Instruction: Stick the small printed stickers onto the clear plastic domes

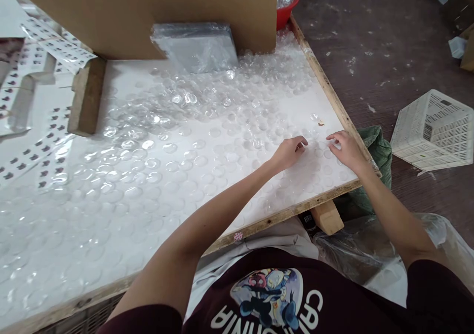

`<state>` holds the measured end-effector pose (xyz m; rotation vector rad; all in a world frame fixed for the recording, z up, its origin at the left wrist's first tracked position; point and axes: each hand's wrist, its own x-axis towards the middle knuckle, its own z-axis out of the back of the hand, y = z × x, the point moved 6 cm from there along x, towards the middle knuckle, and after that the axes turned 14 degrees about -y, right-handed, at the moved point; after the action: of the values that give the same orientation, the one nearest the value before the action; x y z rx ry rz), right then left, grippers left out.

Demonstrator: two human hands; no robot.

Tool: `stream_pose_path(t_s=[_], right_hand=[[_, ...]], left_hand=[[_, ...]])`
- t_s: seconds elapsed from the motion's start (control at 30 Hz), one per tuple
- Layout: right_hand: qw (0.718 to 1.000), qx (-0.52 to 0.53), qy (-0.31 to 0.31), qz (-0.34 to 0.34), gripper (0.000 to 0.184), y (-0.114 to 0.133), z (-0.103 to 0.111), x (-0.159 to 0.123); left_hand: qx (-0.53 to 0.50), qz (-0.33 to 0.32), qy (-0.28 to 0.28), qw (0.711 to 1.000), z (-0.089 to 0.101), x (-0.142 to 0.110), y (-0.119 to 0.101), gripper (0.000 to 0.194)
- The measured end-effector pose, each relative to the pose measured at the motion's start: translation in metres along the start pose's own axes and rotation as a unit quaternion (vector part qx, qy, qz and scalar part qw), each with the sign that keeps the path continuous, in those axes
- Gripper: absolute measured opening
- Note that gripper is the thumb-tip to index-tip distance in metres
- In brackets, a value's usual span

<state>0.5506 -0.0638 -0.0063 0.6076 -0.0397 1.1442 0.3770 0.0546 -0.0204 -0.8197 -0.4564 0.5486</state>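
Note:
Many clear, thin plastic discs (172, 166) lie spread over a white tabletop (296, 99), some single and some overlapping in heaps. Over the table's right front corner, my left hand (288, 152) hovers low with fingers bent and a small gap between thumb and forefinger. Facing it, my right hand (346, 150) is close to the right wooden edge, thumb and forefinger apart. A few faint discs (321, 149) lie between the two hands. I see nothing held in either hand, though the transparent discs are hard to make out.
A cardboard panel (126, 18) stands at the back, with a wrapped clear pack (200, 48) against it. A wooden block (88, 97) and sticker sheets (48, 146) lie left. A red basin (287, 16) is behind; a white crate (435, 131) sits on the floor right.

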Motion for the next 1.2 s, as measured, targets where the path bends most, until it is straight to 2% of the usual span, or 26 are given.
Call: stream_pose_path(t_s=[0.07, 0.17, 0.37, 0.53, 0.7, 1.0, 1.2], right_hand=[[1.000, -0.019, 0.008, 0.008, 0.022, 0.002, -0.002, -0.002], [0.999, -0.038, -0.009, 0.009, 0.024, 0.004, 0.000, -0.002], [0.998, 0.022, 0.011, 0.056, 0.025, 0.029, -0.012, -0.002], [0.998, -0.003, 0.026, 0.063, 0.029, 0.046, -0.035, 0.005], [0.997, -0.021, 0.051, 0.054, 0.023, 0.045, -0.043, 0.013], [0.999, 0.047, 0.016, 0.019, 0.026, 0.023, -0.021, 0.016], [0.998, 0.052, 0.014, 0.009, 0.024, 0.011, -0.006, 0.017]], left_hand=[[0.049, -0.045, 0.005, 0.998, -0.004, -0.003, -0.006, 0.028], [0.075, -0.073, 0.002, 0.995, -0.008, -0.004, -0.010, 0.031], [0.138, -0.138, -0.001, 0.981, -0.009, -0.008, -0.011, 0.030], [0.168, -0.147, -0.007, 0.975, -0.003, -0.014, -0.009, 0.026], [0.161, -0.165, -0.013, 0.973, 0.004, -0.025, -0.011, 0.020], [0.110, -0.153, -0.020, 0.982, 0.013, -0.037, -0.005, 0.020], [0.098, -0.139, -0.020, 0.985, 0.015, -0.039, -0.002, 0.020]])
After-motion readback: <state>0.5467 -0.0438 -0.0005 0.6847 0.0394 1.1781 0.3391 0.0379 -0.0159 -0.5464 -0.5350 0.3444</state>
